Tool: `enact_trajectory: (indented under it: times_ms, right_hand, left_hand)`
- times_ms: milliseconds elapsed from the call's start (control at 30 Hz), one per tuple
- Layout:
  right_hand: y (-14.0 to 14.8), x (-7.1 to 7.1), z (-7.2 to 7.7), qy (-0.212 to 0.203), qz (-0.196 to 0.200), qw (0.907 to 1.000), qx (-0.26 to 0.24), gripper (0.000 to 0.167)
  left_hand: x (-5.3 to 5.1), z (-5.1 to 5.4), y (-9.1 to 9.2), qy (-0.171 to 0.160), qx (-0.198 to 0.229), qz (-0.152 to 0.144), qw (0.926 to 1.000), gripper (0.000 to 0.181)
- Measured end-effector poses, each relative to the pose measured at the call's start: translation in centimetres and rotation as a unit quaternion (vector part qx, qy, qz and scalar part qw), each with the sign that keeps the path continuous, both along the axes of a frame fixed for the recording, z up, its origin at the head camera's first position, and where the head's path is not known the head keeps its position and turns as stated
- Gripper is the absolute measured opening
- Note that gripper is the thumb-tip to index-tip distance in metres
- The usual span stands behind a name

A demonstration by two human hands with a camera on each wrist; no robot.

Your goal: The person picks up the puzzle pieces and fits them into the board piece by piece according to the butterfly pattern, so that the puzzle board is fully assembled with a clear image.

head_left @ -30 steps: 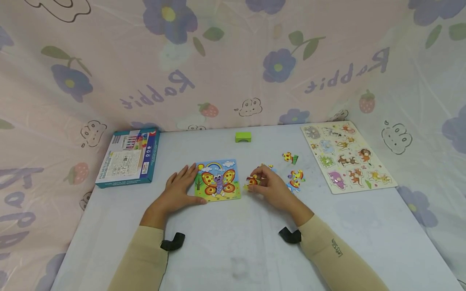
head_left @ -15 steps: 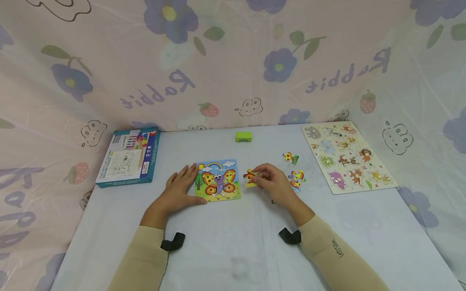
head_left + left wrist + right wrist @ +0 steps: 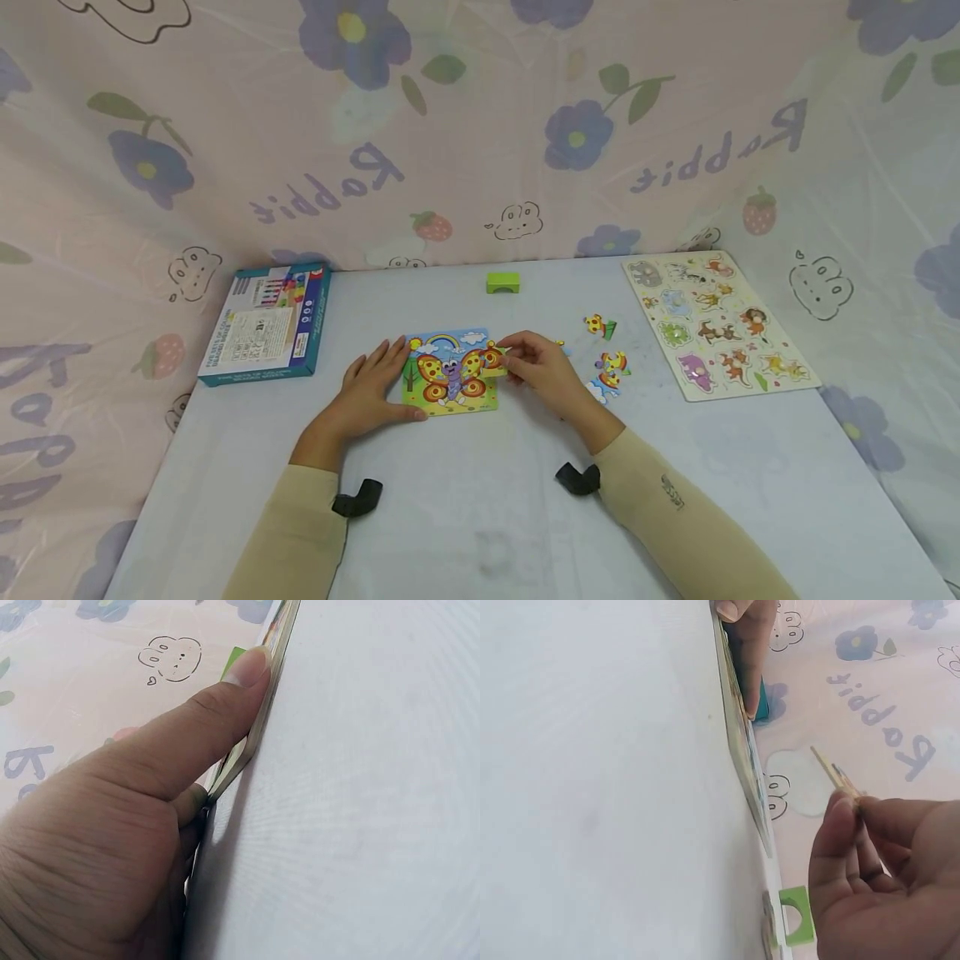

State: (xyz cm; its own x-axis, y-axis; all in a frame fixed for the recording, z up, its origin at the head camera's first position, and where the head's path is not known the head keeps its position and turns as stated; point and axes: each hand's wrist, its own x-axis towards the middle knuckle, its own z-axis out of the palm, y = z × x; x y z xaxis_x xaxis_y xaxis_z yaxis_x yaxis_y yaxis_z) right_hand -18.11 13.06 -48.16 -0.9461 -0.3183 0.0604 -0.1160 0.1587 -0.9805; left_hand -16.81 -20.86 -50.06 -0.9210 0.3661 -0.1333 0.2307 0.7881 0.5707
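A square butterfly puzzle board [image 3: 450, 407] lies flat on the white table. My left hand [image 3: 367, 390] rests against its left side with the fingers straight; the thumb [image 3: 240, 682] lies on the board's near edge in the left wrist view. My right hand [image 3: 546, 373] pinches a puzzle piece [image 3: 492, 360] with a red-and-yellow wing pattern between thumb and fingertips. The piece overlaps the board's right edge in the head view. The right wrist view has the pinched puzzle piece [image 3: 831, 771] edge-on, raised above the board.
Right of the board lie several loose puzzle pieces [image 3: 609, 379], with another piece [image 3: 597, 325] farther back. A green arch block [image 3: 502, 282] stands behind. At the left is a blue box [image 3: 262, 329]; at the right an animal puzzle board [image 3: 720, 325].
My right hand has turned the piece, then carried it left from beside the board to over its right edge. The left hand and the board stay in place.
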Motion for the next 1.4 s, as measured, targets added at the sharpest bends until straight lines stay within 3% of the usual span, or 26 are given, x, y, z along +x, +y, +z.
enact_trajectory:
  times_ms: [267, 667, 1100, 1400]
  right_hand:
    - [-2.2, -1.5, -0.2, -0.028, -0.018, 0.9994, 0.01, 0.021]
    - [-3.9, -3.5, -0.7, -0.06, -0.062, 0.9941, 0.066, 0.02]
    - [-4.6, -4.1, -1.1, -0.053, -0.049, 0.9959, 0.054, 0.021]
    - [-5.1, -3.2, -0.8, -0.052, -0.019, 0.9973, 0.049, 0.02]
  left_hand:
    - [-0.1, -0.2, -0.1, -0.001, 0.0, -0.002, 1.0, 0.127]
    - [-0.1, -0.2, -0.1, -0.002, -0.001, -0.005, 1.0, 0.126]
    - [0.0, 0.0, 0.0, 0.006, 0.001, -0.005, 1.0, 0.127]
    - [0.0, 0.1, 0.0, -0.003, -0.003, -0.003, 1.0, 0.126]
